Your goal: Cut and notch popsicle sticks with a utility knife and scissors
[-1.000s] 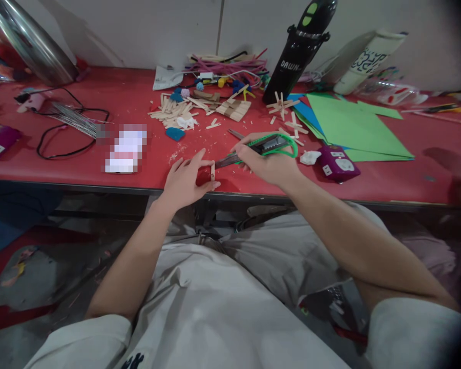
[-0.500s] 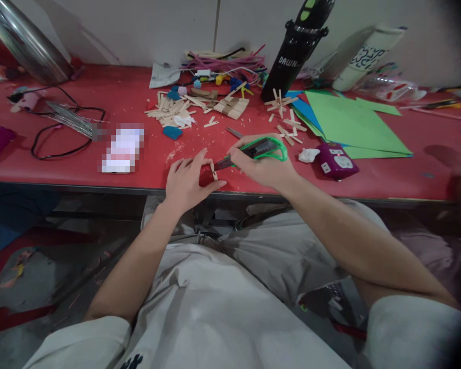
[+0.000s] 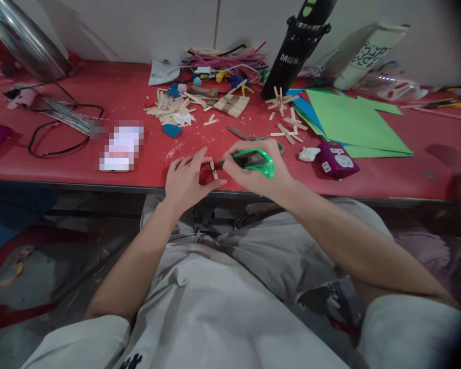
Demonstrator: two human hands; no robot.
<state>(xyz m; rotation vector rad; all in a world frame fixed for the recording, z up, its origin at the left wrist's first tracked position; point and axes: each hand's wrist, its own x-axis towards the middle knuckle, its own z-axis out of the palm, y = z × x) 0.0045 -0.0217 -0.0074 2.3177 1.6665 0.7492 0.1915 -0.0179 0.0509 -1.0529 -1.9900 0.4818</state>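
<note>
Near the front edge of the table, my left hand pins a short piece of wooden craft stick between thumb and forefinger. My right hand grips a green and black utility knife, its blade end at the stick piece. Whether the blade is cutting into the wood cannot be made out. Behind the right hand lies a pair of scissors, partly hidden by it. Loose craft sticks are heaped beyond my left hand, and a blue piece sits in front of them.
The red table also holds a blurred phone, thin metal rods, green paper sheets and a purple box. A black bottle and a pale tumbler stand along the wall.
My right hand has shifted slightly left, and the knife's handle has swung down toward me. More of the scissors now shows. My left hand keeps its place on the stick piece.
</note>
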